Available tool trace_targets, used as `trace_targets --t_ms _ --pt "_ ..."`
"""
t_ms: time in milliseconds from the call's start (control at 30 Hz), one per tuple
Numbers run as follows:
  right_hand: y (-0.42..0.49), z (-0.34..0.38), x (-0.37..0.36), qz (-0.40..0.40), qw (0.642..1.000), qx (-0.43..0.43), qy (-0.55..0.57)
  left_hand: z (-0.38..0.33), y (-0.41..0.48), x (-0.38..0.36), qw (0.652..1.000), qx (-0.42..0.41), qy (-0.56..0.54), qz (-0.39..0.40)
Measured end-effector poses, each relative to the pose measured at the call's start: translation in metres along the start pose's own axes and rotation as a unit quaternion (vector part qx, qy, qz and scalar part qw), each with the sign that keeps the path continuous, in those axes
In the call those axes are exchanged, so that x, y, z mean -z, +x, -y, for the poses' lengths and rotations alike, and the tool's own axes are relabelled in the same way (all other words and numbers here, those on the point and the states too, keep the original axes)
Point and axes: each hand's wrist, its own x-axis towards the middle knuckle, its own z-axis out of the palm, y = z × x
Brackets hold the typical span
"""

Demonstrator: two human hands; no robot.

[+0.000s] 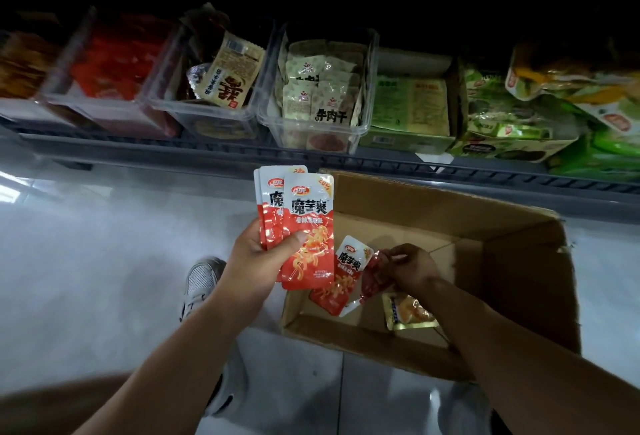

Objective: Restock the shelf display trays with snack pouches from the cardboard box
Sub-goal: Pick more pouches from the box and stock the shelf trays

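Note:
My left hand (266, 254) grips a fanned stack of red-and-white snack pouches (304, 212), held upright over the left edge of the open cardboard box (519, 261). Inside the box my right hand (412, 268) pinches a small dark-red pouch (374, 278). Beside it another red-and-white pouch (341, 278) lies tilted on the box floor. A yellow pouch (408, 311) lies under my right forearm. Clear display trays (266, 115) line the shelf above.
The shelf rail (207, 154) runs across the view above the box. Left trays hold red and brown packs (114, 63); a middle tray holds beige pouches (318, 88). Green cartons (408, 108) and bags (568, 74) fill the right. My shoe (199, 282) stands on the tiled floor, left of the box.

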Motion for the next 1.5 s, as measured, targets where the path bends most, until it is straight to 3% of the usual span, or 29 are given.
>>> trace_targets --t_ms 200,567,800,900,967,1167,1267,1400,1500 --pt "0.010 0.004 -0.026 0.012 0.997 0.038 -0.069 0.004 0.002 0.001 1.000 -0.007 0.000 -0.001" --pt "0.027 0.011 -0.035 -0.043 0.999 -0.002 -0.028 0.008 0.008 0.004 1.000 -0.011 -0.011 0.010" --pt "-0.039 0.077 0.018 0.022 0.982 0.183 -0.030 0.004 -0.001 0.005 1.000 0.006 -0.022 0.017" --pt "-0.069 0.113 0.035 0.113 0.975 0.186 0.050 -0.001 -0.005 0.003 1.000 0.009 -0.016 0.017" --pt "-0.084 0.132 0.035 0.127 0.969 0.190 0.092 -0.004 -0.008 0.000 1.000 0.006 -0.014 0.020" --pt "-0.108 0.154 0.011 0.024 0.969 0.235 0.070 -0.008 -0.022 -0.011 0.995 0.019 -0.064 0.069" --pt "-0.110 0.150 0.001 0.008 0.964 0.255 0.070 -0.009 -0.024 -0.006 0.994 0.023 -0.060 0.086" --pt "-0.097 0.134 0.005 0.012 0.964 0.220 0.150 -0.005 -0.020 0.003 0.999 0.002 -0.030 0.036" --pt "-0.058 0.084 0.019 -0.009 0.989 0.146 -0.009 0.001 -0.015 0.008 1.000 0.001 -0.013 0.006"
